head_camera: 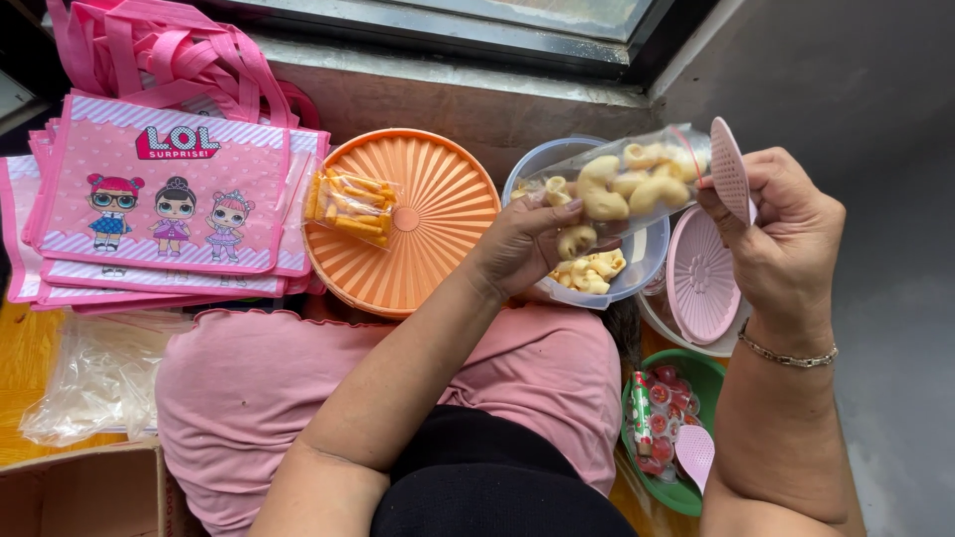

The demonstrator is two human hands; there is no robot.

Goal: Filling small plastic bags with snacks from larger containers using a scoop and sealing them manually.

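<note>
Looks like someone's home setup for packing party favors. Stacked pink gift bags (164, 189), snack tubs (597, 214), a window sill (448, 75).

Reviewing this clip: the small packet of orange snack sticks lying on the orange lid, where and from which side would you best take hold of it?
Probably from above, pinching the small packet of orange sticks across its narrower width near the middle. It lies flat and free on the ribbed orange lid, nothing on top. The left hand is nearer; the right hand is pinching the puff-filled bag and a pink scoop.

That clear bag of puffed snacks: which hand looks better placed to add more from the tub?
Probably the right hand: it holds the pink scoop at the mouth of the clear bag. The left hand is busy gripping the bag above the tub.
</note>
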